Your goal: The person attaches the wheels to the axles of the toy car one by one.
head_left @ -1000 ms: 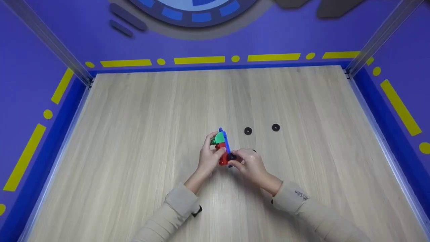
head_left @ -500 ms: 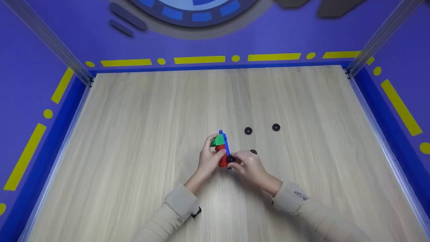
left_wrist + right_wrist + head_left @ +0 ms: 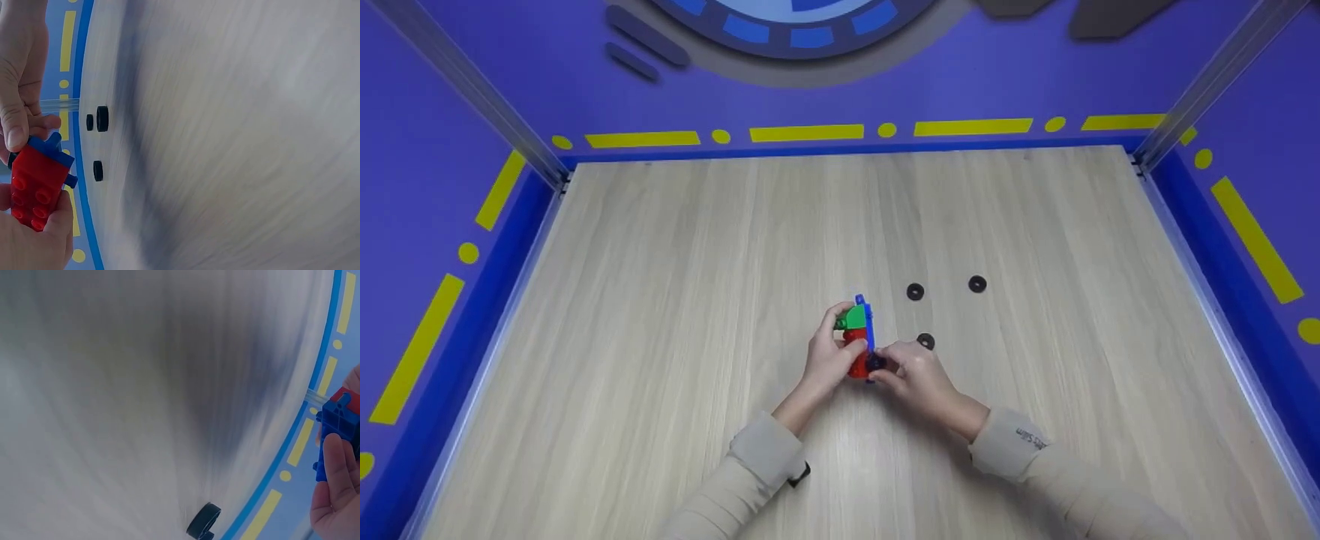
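Observation:
My left hand point(image 3: 826, 364) grips a toy vehicle of building bricks, with the thumb on its side. Red bricks point(image 3: 857, 367) and a rounded green brick point(image 3: 853, 318) sit along its blue wheeled base point(image 3: 871, 330), which faces right. With thumb and index finger, my right hand point(image 3: 924, 379) pinches a black wheel point(image 3: 875, 361) right at the near end of that base. In the left wrist view, studs show on the red brick point(image 3: 38, 185). The right wrist view shows the underside of the blue base point(image 3: 336, 424), with right fingers lying across it.
Three black wheels lie on the wooden table point(image 3: 697, 300): one wheel point(image 3: 925, 342) just beyond my right hand, another wheel point(image 3: 915, 292) farther back, and a third wheel point(image 3: 977, 284) to the right. Blue-purple walls point(image 3: 840, 105) with yellow marks border the table.
The toy vehicle has shifted slightly toward me and right, and stands straighter in view. My right hand has lowered a little with the wheel, uncovering a wheel on the table behind it.

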### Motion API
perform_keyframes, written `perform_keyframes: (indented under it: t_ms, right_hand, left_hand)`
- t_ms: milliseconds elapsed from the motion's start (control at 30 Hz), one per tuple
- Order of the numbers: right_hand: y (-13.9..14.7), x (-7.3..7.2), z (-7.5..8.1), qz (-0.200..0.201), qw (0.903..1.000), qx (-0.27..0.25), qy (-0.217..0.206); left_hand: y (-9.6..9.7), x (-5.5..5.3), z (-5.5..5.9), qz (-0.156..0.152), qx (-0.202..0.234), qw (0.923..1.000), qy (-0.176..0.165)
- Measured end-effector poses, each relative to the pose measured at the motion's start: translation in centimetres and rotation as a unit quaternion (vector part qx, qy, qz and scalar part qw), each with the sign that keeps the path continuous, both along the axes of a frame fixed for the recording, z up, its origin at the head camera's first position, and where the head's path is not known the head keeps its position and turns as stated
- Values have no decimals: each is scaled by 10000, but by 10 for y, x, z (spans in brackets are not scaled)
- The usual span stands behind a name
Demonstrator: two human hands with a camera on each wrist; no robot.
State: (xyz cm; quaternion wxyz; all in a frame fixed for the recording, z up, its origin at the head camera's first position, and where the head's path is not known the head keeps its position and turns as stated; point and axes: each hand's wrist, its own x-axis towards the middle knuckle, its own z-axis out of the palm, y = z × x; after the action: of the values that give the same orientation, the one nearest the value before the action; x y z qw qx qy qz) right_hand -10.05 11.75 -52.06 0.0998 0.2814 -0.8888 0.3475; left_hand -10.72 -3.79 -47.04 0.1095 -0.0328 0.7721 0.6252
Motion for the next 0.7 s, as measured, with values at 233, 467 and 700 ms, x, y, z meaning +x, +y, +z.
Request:
perform_keyframes:
  t_ms: [233, 467, 700]
  right_hand:
    - [11, -4, 3, 246, 9934, -313, -1074]
    - [29, -17, -4, -48, 9728, -818, -2166]
    - [41, -30, -12, -488, 9456, -1355, -2917]
  left_hand:
    - [-1, -12, -33, 22, 159, 9998, -80]
    - [-7, -16, -38, 301, 312, 9983, -389]
    - [-9, -16, -39, 335, 395, 9979, -386]
